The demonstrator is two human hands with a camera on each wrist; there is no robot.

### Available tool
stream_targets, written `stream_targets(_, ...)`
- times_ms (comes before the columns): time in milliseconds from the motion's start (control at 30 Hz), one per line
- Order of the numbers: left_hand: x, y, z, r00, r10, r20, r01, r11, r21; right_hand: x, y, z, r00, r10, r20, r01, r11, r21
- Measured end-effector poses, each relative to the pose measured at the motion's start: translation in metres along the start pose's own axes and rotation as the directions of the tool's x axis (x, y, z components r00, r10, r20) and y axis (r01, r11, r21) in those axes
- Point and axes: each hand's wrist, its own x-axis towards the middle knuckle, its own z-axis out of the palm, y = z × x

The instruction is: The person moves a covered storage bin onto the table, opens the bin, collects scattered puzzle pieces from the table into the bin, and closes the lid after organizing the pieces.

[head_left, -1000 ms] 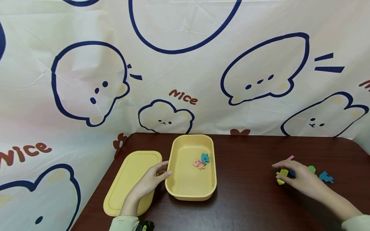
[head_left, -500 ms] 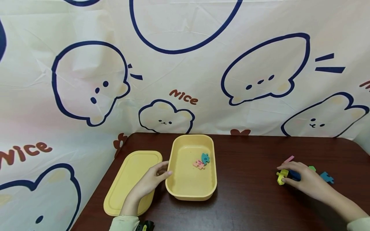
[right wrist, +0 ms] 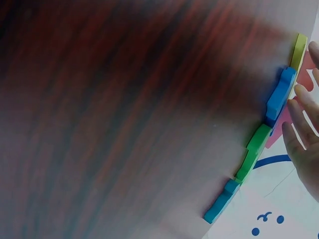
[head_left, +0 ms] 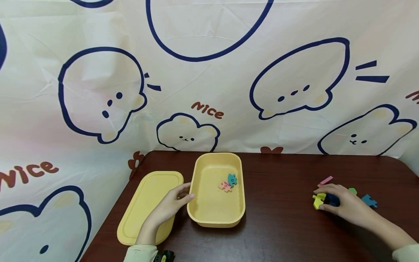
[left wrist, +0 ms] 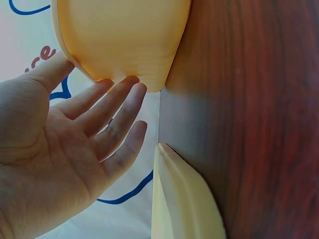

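My left hand (head_left: 173,203) holds the left rim of a yellow plastic box (head_left: 216,216), thumb at the rim and fingertips at its outer wall. Inside the box lie a pink puzzle piece (head_left: 225,186) and a teal puzzle piece (head_left: 232,179). Over at the right, my right hand (head_left: 347,203) reaches over a dark blue puzzle piece (head_left: 332,199), thumb and index finger close to a yellow puzzle piece (head_left: 318,201). In the right wrist view the fingers (right wrist: 304,104) look fairly straight beside the blue piece (right wrist: 280,94); contact is unclear.
A yellow lid (head_left: 152,198) lies left of the box, partly under the left forearm. Near the right hand are a pink piece (head_left: 325,181), a green piece (head_left: 353,191) and a blue piece (head_left: 369,201) on the brown table (head_left: 278,218). A printed cloth (head_left: 203,83) hangs behind.
My right hand has shifted slightly right, from the yellow piece to over the dark blue one, showing more of the pink piece. My left hand and the box have stayed still.
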Motion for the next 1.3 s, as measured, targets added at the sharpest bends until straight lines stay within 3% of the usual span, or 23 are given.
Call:
stream_targets(500,0.0013,-0.0004,0.0006,1.0,-0.01,-0.003,0.01,1.0,0.011,0.0043,0.0018,0.003,0.998,0.015,0.068,-0.012,0.999,-0.05)
stream_targets(1000,0.0009,-0.0008,0.0,1.0,-0.009,-0.008,0.009,1.0,0.016,0.0049,-0.0024,0.0052,0.999,0.028,0.047,-0.022,0.993,-0.118)
stream_targets(1300,-0.0001,0.0004,0.0,1.0,-0.007,-0.009,0.008,1.0,0.012,0.0053,-0.0031,0.006,0.999,-0.006,0.043,0.013,0.987,-0.163)
